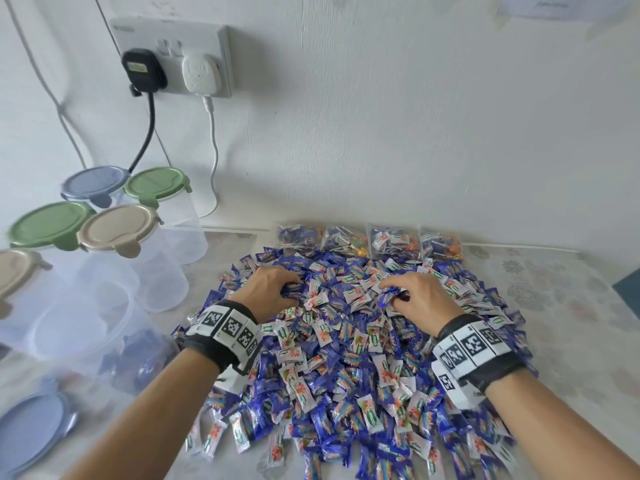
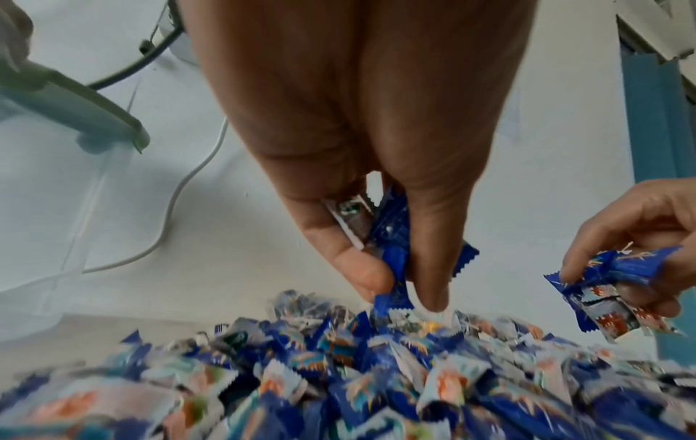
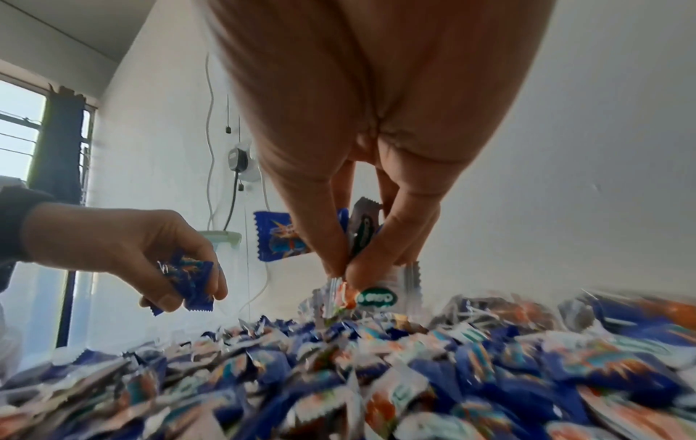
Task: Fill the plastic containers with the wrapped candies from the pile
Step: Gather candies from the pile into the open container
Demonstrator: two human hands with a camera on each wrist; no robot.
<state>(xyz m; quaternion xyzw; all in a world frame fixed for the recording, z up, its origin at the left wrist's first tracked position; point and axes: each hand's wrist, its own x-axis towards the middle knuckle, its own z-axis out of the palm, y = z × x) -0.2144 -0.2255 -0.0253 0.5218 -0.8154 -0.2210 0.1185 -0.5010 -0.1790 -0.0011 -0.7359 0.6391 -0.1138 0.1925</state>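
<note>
Fingers (image 2: 371, 277) pinch candies (image 2: 391, 238); blurred, perhaps open container (image 1: 79, 327) nearby.

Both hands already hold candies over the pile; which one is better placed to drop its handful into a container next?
Left, probably. The left hand grips wrapped candies on the pile's left side, nearest the open container at the table's left. The right hand would have to cross the whole pile.
</note>
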